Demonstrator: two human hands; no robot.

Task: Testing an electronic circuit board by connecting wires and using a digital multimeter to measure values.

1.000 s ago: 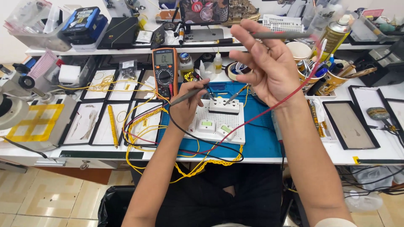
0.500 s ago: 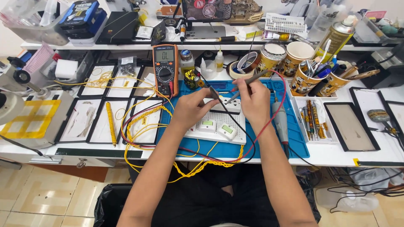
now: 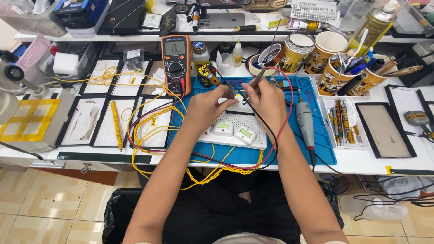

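Both bare forearms reach forward side by side, the left hand (image 3: 205,108) and right hand (image 3: 266,101) curled in pinching grips, fingertips nearly meeting.

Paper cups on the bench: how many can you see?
4. One cup and a second cup stand behind the blue mat; a third cup and a fourth cup, holding tools, stand right. Clutter may hide others.

Back shelf: spray can (image 3: 379,23) upright at the right, dark cases (image 3: 77,10) at the left.
Cups: 4 paper cups (image 3: 329,45) in a row, the 2 on the right stuffed with tools.
Tape roll (image 3: 261,63): lying flat just left of the cups.
Left trays: 1 holds a yellow coiled stick (image 3: 116,125).
Right tray (image 3: 383,131): bare, black-rimmed.
Below: tiled floor (image 3: 49,203).
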